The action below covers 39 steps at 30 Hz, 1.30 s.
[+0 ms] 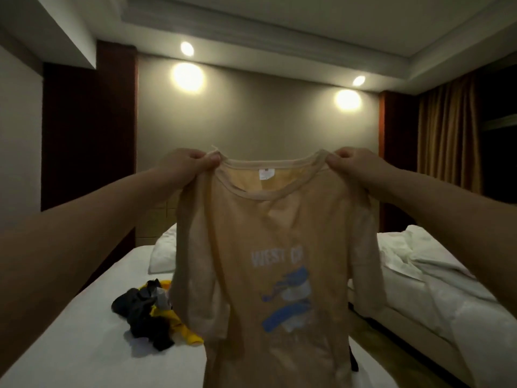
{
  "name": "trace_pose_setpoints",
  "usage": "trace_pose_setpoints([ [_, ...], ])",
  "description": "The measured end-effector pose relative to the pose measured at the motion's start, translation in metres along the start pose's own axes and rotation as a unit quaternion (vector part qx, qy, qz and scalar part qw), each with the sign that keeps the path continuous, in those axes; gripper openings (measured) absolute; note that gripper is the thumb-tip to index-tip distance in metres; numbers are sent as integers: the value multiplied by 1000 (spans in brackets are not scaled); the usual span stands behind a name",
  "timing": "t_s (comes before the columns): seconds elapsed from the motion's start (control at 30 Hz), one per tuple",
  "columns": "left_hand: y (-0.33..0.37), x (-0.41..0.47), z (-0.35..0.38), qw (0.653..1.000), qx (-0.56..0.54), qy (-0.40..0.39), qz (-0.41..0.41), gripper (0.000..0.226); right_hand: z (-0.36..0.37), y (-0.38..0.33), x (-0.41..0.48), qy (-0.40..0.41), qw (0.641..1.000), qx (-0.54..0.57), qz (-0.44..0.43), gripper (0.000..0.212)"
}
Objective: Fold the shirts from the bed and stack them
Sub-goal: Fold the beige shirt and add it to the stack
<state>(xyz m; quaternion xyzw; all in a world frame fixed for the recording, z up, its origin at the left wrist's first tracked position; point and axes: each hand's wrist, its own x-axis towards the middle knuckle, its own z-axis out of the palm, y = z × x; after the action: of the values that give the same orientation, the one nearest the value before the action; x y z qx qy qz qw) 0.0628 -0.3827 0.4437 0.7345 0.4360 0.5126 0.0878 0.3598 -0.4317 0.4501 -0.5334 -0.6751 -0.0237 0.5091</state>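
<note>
While the tan T-shirt (268,247) hangs above the bed (92,345), it should be kept taut and level before being laid flat. From outstretched arms, the left hand (187,162) pinches one shoulder seam and the right hand (355,163) pinches the other. Dark and yellow clothes (154,312) wait below.

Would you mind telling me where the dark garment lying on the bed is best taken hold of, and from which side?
Judging by its pose, take the dark garment at its raised upper bunch, coming from above on its left side. It lies crumpled on the bed, tangled with yellow clothing on its right; no collar or hem is discernible.
</note>
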Motion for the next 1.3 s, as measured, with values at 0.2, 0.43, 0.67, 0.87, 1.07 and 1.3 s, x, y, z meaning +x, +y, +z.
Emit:
trace_pose_setpoints([
  [0.2,14,-11,-16,999,-40,4,5,15,-15,-10,-2,62,994,87,30,34],
  [0.43,7,-20,-22,995,-38,-86,-23,28,-34,-20,-22,-213,929,238,186,27],
  [0.67,-16,-24,-19,990,-104,-78,-54,23,-29,-16,-26,-245,919,208,227,38],
  [0.87,-16,-50,-34,974,-171,-111,-100,57,-18,-18,-34,-146,949,212,181,18],
  [1.07,11,-108,-17,918,-304,-51,-250,20,29,-21,-74,-44,870,411,269,27],
  [1.3,1,-206,68,943,-197,148,-223,19,120,-28,-177,12,906,321,274,23],
])
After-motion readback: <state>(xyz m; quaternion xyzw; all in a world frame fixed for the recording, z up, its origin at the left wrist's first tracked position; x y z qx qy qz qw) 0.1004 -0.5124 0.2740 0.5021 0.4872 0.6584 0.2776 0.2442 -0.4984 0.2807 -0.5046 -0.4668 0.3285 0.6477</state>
